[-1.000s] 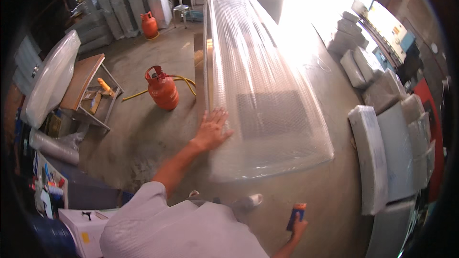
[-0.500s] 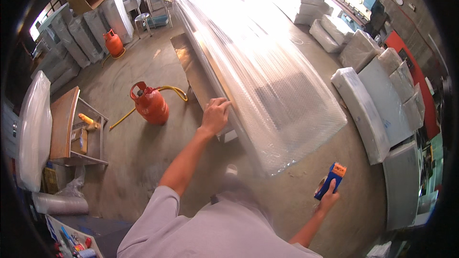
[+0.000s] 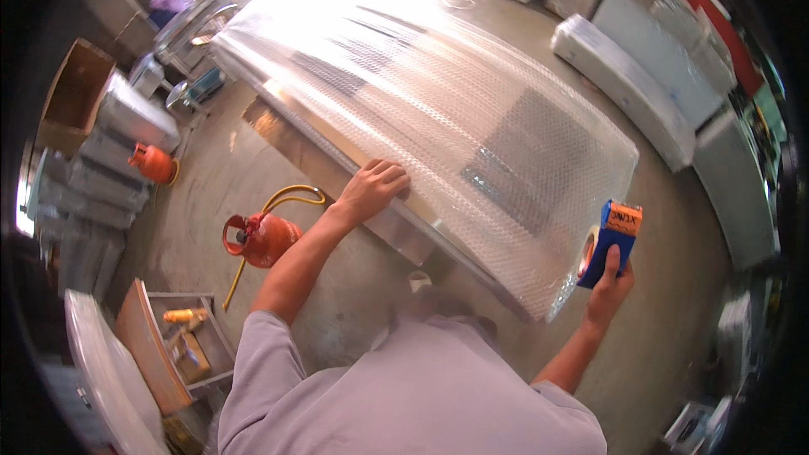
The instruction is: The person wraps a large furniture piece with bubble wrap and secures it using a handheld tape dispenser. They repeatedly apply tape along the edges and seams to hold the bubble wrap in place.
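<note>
A long, flat piece covered in clear bubble wrap point(image 3: 472, 131) stretches from in front of me to the far left. Along its left edge, my left hand point(image 3: 377, 189) has its fingers curled over the wrap. My right hand point(image 3: 613, 282) is closed around a blue tape dispenser point(image 3: 608, 244) with an orange label and a roll of tape in it. The dispenser is up beside the near right corner of the wrapped piece; whether they touch I cannot tell. Below the left edge, a brown and metallic surface point(image 3: 295, 139) sticks out, mostly hidden by the wrap.
A red gas cylinder point(image 3: 268, 240) with a yellow hose stands left of my left arm. Another red cylinder point(image 3: 153, 163) is farther off. At lower left is a small wooden-sided stand point(image 3: 152, 345). Wrapped panels point(image 3: 628, 88) lean along the right side.
My view has turned to the right and tilted. My right hand has risen with the tape dispenser toward the near right corner of the wrapped piece. The left hand stays at its edge.
</note>
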